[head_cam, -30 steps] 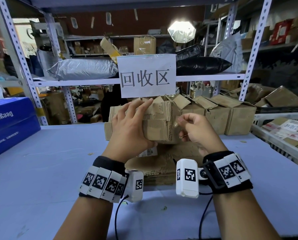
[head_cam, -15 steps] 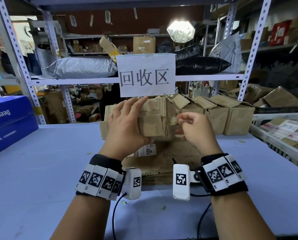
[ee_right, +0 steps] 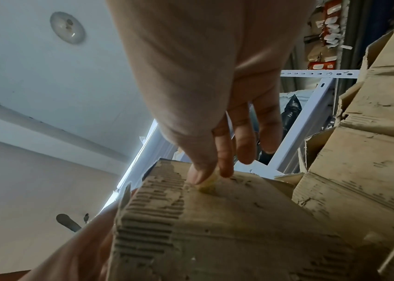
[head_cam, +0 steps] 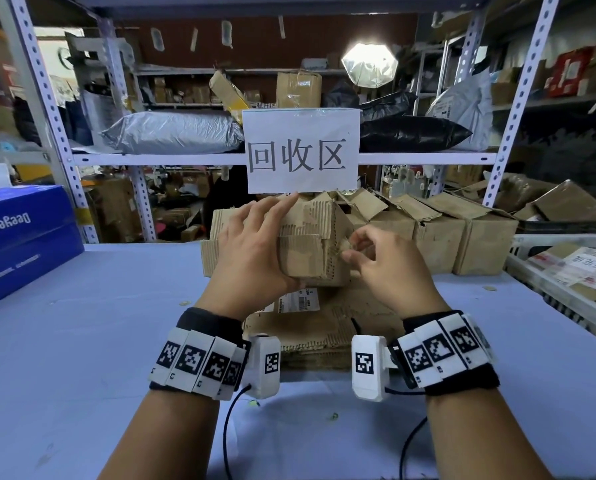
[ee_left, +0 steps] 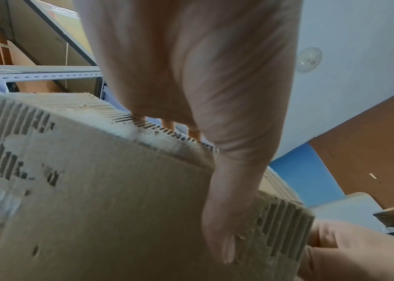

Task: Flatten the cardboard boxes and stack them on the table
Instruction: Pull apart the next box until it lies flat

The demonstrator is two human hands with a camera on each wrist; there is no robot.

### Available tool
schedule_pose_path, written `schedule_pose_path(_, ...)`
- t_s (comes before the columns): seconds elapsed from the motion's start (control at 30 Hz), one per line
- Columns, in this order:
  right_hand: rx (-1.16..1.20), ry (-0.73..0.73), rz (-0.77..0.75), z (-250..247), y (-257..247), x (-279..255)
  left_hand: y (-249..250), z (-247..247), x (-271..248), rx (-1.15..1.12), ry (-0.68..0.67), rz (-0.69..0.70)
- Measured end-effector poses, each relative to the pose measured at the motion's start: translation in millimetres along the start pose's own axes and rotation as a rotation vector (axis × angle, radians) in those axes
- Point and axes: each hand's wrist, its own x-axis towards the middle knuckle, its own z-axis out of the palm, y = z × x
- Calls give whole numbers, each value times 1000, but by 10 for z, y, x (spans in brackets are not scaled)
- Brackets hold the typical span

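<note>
Lowered slightly, box (head_cam: 310,247) (tape (ee_right: 206,183) pinched) stays held.

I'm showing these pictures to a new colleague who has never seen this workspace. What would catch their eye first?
First, the big white paper sign with three bold characters, hanging from the shelf rail at centre. Just below it, the left hand grips a worn cardboard box held above the table, while the right hand pinches a scrap of tape on its side. A bright lamp glares on the upper shelf behind.
</note>
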Motion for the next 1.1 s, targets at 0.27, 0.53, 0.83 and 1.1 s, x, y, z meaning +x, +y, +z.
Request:
schedule_pose_path(0.27, 214, -90, 83, 100, 71, 48, -3, 18, 8, -7, 22, 20)
schedule_pose_path(0.53, 459, -178, 201, 58, 59, 69, 25, 18, 50, -22, 36, 8)
schedule_pose_path(0.83, 575, -257, 245, -55, 110, 48, 127, 82, 84, 20, 19, 24)
schedule_pose_path(1.1, 772, -14, 350, -72, 225, 58, 181, 121, 151, -7, 5, 47)
